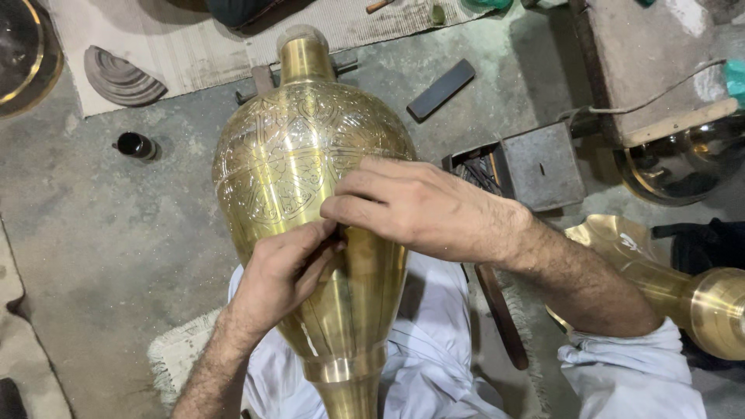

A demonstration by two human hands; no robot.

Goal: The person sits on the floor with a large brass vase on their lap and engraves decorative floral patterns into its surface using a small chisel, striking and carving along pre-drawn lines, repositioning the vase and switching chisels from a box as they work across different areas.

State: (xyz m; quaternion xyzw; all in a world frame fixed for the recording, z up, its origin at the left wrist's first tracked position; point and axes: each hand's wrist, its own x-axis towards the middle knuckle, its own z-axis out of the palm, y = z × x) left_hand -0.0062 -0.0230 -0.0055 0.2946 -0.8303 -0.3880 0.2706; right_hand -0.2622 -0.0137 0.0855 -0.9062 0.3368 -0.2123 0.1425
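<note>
Your left hand [283, 268] pinches a small tool against the engraved brass vase [310, 155] while your right hand [411, 206] lies curled on it; likely heavy, rigid, slick—steady its belly.

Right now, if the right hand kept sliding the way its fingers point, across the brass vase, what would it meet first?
The right hand points toward the picture's left, resting on the engraved brass vase. Going straight on, it would cross the vase's engraved belly, then drop off its edge toward the bare floor near the small dark bottle. Depth there is unclear.
</note>
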